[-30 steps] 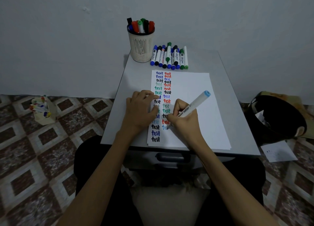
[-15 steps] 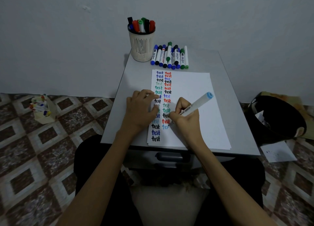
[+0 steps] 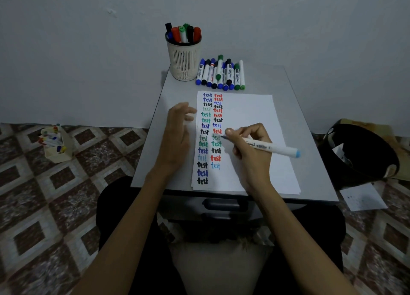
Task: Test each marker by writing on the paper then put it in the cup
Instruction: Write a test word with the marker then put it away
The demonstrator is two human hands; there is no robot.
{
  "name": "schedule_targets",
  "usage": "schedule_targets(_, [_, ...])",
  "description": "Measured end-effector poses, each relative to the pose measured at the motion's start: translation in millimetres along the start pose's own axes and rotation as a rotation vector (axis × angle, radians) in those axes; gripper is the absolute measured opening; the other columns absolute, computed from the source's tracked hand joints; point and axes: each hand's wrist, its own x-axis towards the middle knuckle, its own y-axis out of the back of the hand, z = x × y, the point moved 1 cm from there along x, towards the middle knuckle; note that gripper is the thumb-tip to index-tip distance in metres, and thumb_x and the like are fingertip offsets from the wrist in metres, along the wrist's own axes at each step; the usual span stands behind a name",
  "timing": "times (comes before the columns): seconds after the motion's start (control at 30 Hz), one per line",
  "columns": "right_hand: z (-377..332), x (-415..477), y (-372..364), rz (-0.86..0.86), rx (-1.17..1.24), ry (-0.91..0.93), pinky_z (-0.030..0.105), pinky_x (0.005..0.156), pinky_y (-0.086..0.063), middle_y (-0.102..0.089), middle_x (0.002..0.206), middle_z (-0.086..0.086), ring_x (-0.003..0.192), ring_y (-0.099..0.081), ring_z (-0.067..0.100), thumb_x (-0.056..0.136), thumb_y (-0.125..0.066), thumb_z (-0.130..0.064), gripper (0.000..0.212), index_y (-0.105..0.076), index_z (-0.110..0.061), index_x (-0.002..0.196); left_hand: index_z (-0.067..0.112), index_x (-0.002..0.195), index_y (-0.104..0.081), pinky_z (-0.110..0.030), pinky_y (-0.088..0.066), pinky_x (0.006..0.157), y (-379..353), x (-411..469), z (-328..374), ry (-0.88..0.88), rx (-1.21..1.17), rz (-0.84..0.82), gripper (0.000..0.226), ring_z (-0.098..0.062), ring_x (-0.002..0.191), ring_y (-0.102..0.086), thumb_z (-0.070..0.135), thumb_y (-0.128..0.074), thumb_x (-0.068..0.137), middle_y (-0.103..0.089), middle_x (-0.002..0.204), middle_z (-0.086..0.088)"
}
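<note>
Marker [image 3: 273, 148] looks tested, pinched in my right hand [image 3: 251, 156]; left hand [image 3: 177, 137] hovers spread; next, I reach to the cup [image 3: 183, 60].

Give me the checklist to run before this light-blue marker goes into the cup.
1. Test written: a light-blue word ends the second column: ok.
2. Grip: the right hand holds the marker firmly: ok.
3. Tip covered: the tip looks bare and points left: not ok.
4. Cap found: the light-blue rear end may be the cap: cannot tell.
5. Left hand free to help: open, holding nothing: ok.
6. Room in the cup: several markers already stand in it, and the inside is hidden: cannot tell.
</note>
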Motion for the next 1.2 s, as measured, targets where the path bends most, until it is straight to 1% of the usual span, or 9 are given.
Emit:
schedule_targets(0.1, [1, 2, 1, -0.001, 0.155, -0.064, 0.025, 0.063, -0.054, -0.065, 0.079, 0.009, 0.072, -0.066, 0.020, 0.085, -0.063, 0.006, 0.011, -0.056, -0.001, 0.090, 0.009, 0.121, -0.038, -0.025, -0.049, 0.091, 8, -1, 6, 0.122, -0.322, 0.032, 0.041, -0.016, 0.113, -0.058, -0.008, -0.052, 0.086, -0.044, 0.130, -0.002])
schedule_targets(0.2, [0, 5, 1, -0.005, 0.337, -0.177, 0.030, 0.067, -0.058, -0.072, 0.089, 0.013, 0.087, -0.070, 0.027, 0.092, -0.049, 0.003, 0.014, -0.061, -0.003, 0.097, 0.015, 0.112, -0.037, -0.032, -0.054, 0.085, 13, -4, 13, 0.255, -0.529, 0.018, 0.053, -0.019, 0.101, -0.065, -0.005, -0.068, 0.076, -0.060, 0.113, -0.011])
schedule_targets(0.27, [-4, 6, 1, -0.003, 0.374, -0.212, 0.027, 0.060, -0.058, -0.073, 0.083, 0.013, 0.079, -0.071, 0.024, 0.094, -0.045, 0.003, 0.017, -0.061, -0.004, 0.095, 0.017, 0.107, -0.041, -0.034, -0.055, 0.082, 14, -4, 14, 0.282, -0.540, -0.027, 0.052, -0.020, 0.094, -0.068, -0.003, -0.073, 0.071, -0.066, 0.101, -0.013])
schedule_targets(0.4, [-10, 6, 2, -0.014, 0.351, -0.180, 0.023, 0.050, -0.053, -0.063, 0.067, 0.010, 0.057, -0.064, 0.019, 0.090, -0.049, 0.008, 0.015, -0.055, -0.005, 0.083, 0.016, 0.105, -0.055, -0.033, -0.055, 0.081, 13, -4, 13, 0.258, -0.489, -0.098, 0.040, -0.017, 0.095, -0.068, 0.004, -0.074, 0.072, -0.070, 0.100, -0.006])
schedule_targets(0.53, [-12, 8, 4, -0.080, 0.163, -0.096, 0.027, 0.057, -0.056, -0.064, 0.065, 0.013, 0.060, -0.064, 0.021, 0.086, -0.054, 0.010, 0.012, -0.054, -0.001, 0.085, 0.012, 0.103, -0.063, -0.036, -0.056, 0.079, 13, -6, 9, 0.227, -0.490, -0.161, 0.024, -0.020, 0.097, -0.066, 0.011, -0.069, 0.079, -0.069, 0.104, -0.005])
schedule_targets(0.8, [-14, 8, 4, -0.148, 0.034, -0.089, 0.026, 0.055, -0.054, -0.068, 0.073, 0.017, 0.060, -0.067, 0.025, 0.083, -0.060, 0.009, 0.012, -0.055, -0.001, 0.079, 0.013, 0.106, -0.065, -0.034, -0.057, 0.077, 14, -5, 3, 0.191, -0.573, -0.207, 0.026, -0.023, 0.107, -0.062, 0.012, -0.065, 0.080, -0.066, 0.105, 0.005])
schedule_targets(0.93, [-25, 16, 9, -0.179, -0.018, -0.157, 0.026, 0.058, -0.056, -0.071, 0.078, 0.018, 0.065, -0.069, 0.027, 0.082, -0.063, 0.009, 0.011, -0.059, 0.000, 0.079, 0.008, 0.101, -0.065, -0.029, -0.056, 0.075, 17, -5, 8, 0.322, -0.712, -0.208, 0.026, -0.020, 0.101, -0.065, 0.007, -0.066, 0.075, -0.072, 0.100, 0.000])
schedule_targets(1.07, [-31, 22, 9, -0.266, -0.080, -0.220, 0.028, 0.064, -0.059, -0.071, 0.084, 0.023, 0.070, -0.071, 0.029, 0.077, -0.070, 0.008, 0.009, -0.064, 0.004, 0.082, 0.006, 0.094, -0.066, -0.024, -0.055, 0.071, 19, -5, 9, 0.331, -0.654, -0.241, 0.020, -0.016, 0.087, -0.069, 0.010, -0.066, 0.074, -0.073, 0.088, 0.000])
schedule_targets(1.2, [-29, 23, 2, -0.248, -0.071, -0.219, 0.029, 0.063, -0.060, -0.072, 0.076, 0.018, 0.065, -0.071, 0.026, 0.076, -0.072, 0.008, 0.012, -0.062, 0.003, 0.079, 0.008, 0.089, -0.068, -0.023, -0.055, 0.068, 22, -4, 10, 0.302, -0.623, -0.238, 0.015, -0.014, 0.071, -0.067, 0.013, -0.065, 0.075, -0.073, 0.077, -0.001])
